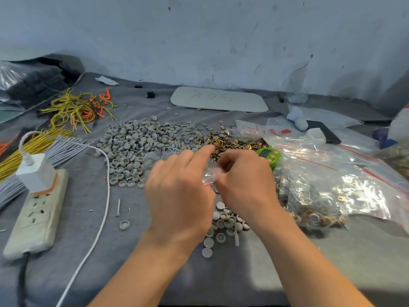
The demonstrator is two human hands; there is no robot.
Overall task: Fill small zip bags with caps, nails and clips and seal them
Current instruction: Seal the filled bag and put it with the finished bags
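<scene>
Left edge of the tabletop: 1 power strip [35,209] with a white charger [36,171] plugged in. Yellow and orange wires [77,107] lie toward the far-left corner.

Centre-left: grey caps [141,147] in a broad loose heap. 1 nail [118,208] lies apart, nearer the front edge.

Centre: the left hand [179,191] is blurred, index finger stretched out, other fingers relaxed. Whether its thumb pinches anything cannot be told. The small zip bag [211,173], clear and crumpled, is in the air between the 2 hands, over the middle of the tabletop; its contents are not discernible. The right hand [245,185] has its fingers curled, pinching that bag.

Behind the hands: brass-coloured clips [230,142] in a heap, with a green timer [269,155] just beside it.

Far edge: a white board [219,99] with red handwriting, seen upside down, possibly "505", not certain.

Right edge: large bags [332,180] holding filled packets; the red print on 1 is unreadable.

Step, as judged: opening or loading 1 bag. The next move calls for spreading its mouth so parts can drop in, then pressing the zip shut.
</scene>
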